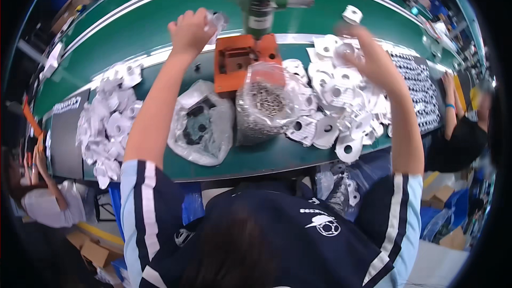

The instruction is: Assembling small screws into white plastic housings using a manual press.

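Observation:
My left hand (190,33) is raised over the far side of the bench, its fingers closed round a small whitish plastic piece (217,24), left of an orange fixture (224,77). My right hand (368,56) is blurred by motion above a heap of white plastic parts with round holes (337,93); whether it grips one cannot be made out. Above the fixture stands a green press (261,5). In front of it a clear bag holds small metal screws or pins (266,98). Beside that, another clear bag (218,144) contains dark small parts.
A second heap of white parts (109,122) lies at the left. Rows of small parts cover a dark tray (418,93) at the right. One white part (352,14) sits on the green conveyor (138,18) behind. Co-workers are at both sides; a co-worker's arm (450,101) shows at right.

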Motion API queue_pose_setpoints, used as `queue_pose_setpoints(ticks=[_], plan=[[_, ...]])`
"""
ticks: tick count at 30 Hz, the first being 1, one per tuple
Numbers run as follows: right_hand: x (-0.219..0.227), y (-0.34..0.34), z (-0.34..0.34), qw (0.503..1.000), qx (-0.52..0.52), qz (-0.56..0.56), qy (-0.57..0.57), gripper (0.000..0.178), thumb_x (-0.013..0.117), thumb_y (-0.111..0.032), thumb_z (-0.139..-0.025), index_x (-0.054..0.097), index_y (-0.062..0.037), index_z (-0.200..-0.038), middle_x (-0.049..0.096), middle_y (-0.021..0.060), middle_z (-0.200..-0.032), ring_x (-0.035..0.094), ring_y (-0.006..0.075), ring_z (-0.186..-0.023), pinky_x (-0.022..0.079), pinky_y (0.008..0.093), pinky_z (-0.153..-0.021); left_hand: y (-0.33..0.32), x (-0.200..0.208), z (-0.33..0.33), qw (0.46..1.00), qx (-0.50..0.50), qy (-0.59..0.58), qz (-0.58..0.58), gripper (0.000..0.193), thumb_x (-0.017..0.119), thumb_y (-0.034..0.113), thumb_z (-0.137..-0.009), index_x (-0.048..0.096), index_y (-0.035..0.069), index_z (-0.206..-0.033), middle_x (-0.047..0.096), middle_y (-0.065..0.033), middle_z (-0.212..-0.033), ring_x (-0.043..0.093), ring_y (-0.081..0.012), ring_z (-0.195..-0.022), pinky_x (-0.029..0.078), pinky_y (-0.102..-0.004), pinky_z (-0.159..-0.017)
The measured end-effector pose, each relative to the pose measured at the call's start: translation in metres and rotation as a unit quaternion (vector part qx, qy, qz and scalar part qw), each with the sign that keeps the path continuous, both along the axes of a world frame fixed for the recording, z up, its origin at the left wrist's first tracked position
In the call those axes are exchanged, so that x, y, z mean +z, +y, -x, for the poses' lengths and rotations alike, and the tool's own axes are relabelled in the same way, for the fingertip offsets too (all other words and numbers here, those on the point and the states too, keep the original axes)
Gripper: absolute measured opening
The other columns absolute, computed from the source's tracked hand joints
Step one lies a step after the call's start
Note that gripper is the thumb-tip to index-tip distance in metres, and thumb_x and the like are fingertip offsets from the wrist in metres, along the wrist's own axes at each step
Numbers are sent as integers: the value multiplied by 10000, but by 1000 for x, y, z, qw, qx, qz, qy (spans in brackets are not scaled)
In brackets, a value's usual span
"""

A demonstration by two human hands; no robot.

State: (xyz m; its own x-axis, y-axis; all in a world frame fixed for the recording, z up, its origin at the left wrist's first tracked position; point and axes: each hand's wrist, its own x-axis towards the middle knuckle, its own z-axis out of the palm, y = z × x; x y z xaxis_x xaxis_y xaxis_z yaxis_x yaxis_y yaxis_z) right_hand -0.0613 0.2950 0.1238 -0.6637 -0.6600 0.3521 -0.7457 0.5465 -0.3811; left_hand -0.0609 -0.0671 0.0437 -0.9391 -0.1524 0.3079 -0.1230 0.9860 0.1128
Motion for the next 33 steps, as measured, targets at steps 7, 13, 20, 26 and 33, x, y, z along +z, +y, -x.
queue_pose_setpoints(ticks=[7, 13, 20, 26, 33], plan=[[-63, 52, -101, 947, -196, -253, -5, 571, 713, -240, -712, 475, -82, -1206, 508, 188, -1101, 496, 362, -1022, 413, 408, -837, -37, -25, -12, 985, -12, 105, -134, 539, 634, 405, -752, 486, 123, -1187, 527, -191, -1142, 489, -344, -1102, 357, -506, -906], [-105, 65, -103, 943, -292, -160, 25, 584, 657, -295, -790, 434, -95, -1291, 501, 199, -1129, 431, 367, -1085, 335, 440, -931, -55, 5, -159, 981, 31, -69, -180, 481, 631, 309, -792, 506, 24, -1160, 548, -193, -1125, 534, -338, -1045, 440, -385, -852], [-146, 50, -98, 948, -300, -51, 97, 516, 654, -246, -792, 473, -33, -1226, 526, 176, -1157, 368, 359, -1128, 277, 438, -971, -151, -52, -252, 973, 199, -116, -5, 377, 602, 262, -802, 517, 48, -1101, 552, -210, -976, 541, -373, -949, 438, -450, -790], [-145, 50, -95, 939, -316, 71, 118, 557, 694, -210, -724, 477, -35, -1206, 561, 115, -1075, 434, 269, -1080, 261, 387, -966, -145, -40, -245, 975, 156, 10, -156, 285, 569, 269, -865, 567, 10, -984, 537, -102, -716, 517, -190, -660, 411, -326, -613], [-141, 62, -69, 920, -219, 288, 151, 572, 623, -81, -755, 350, -27, -1255, 440, 126, -1196, 428, 228, -1118, 341, 358, -964, -95, -10, -226, 902, 85, 37, -423, 156, 493, 176, -919, 563, 44, -963, 473, 42, -671, 417, -39, -609, 331, -195, -544]])
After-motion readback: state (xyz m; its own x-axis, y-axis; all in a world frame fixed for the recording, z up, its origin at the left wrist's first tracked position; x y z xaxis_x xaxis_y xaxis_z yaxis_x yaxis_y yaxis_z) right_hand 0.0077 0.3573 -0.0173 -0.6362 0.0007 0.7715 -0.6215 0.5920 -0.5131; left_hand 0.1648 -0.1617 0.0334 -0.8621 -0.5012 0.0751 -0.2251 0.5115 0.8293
